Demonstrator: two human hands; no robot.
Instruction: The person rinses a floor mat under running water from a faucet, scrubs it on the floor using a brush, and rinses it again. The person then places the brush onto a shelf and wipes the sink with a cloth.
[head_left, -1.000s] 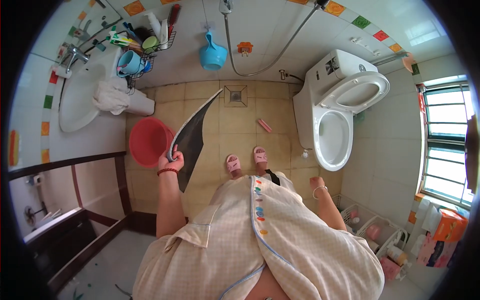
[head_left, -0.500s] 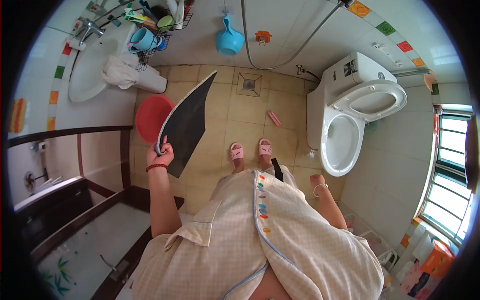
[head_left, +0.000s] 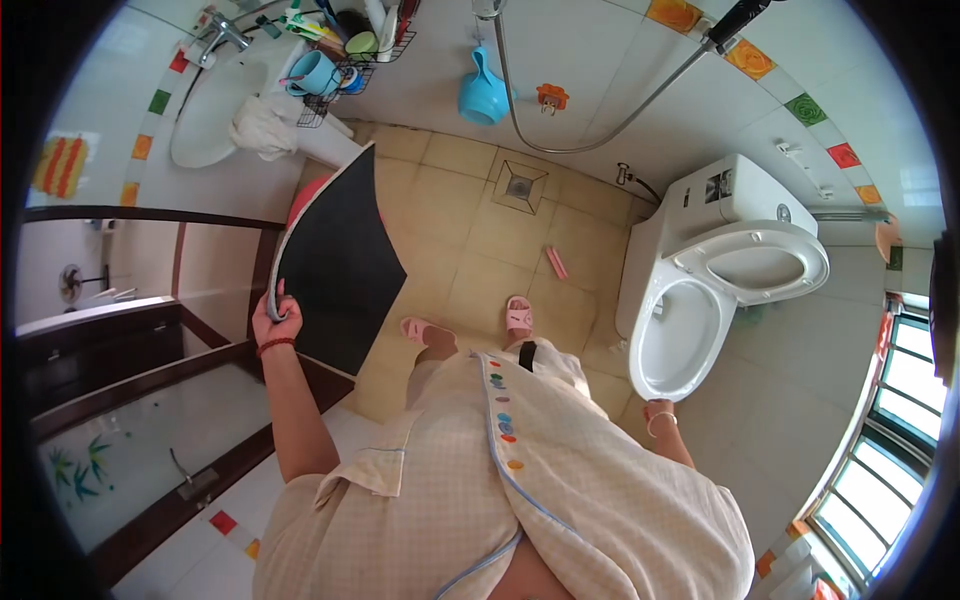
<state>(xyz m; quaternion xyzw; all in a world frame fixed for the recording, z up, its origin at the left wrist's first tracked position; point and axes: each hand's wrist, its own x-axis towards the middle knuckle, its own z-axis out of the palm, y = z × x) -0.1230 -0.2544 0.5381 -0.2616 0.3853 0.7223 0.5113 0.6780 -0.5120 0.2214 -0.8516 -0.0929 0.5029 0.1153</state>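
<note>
My left hand (head_left: 278, 317) is closed on the edge of a floor mat (head_left: 340, 260), with the thumb on top. The mat hangs upright and slightly bowed; its black backing faces right and a pale fuzzy edge runs along the left. Behind it, a red basin (head_left: 305, 200) is mostly hidden. My right hand (head_left: 657, 409) hangs low with its fingers curled, just below the front rim of the toilet (head_left: 668, 385). Nothing shows in it, and I cannot tell whether it touches the rim.
A dark-framed glass door (head_left: 150, 440) stands on my left. The washbasin (head_left: 195, 140) holds a white cloth (head_left: 265, 128). A blue dipper (head_left: 484, 92) hangs on the wall beside the shower hose (head_left: 575, 150). On the tiles lie a pink object (head_left: 556, 262) and a floor drain (head_left: 519, 188).
The mat has swung left in my left hand and now covers more of the basin. My left foot has stepped out to the left. My right hand has come closer to the toilet's front.
</note>
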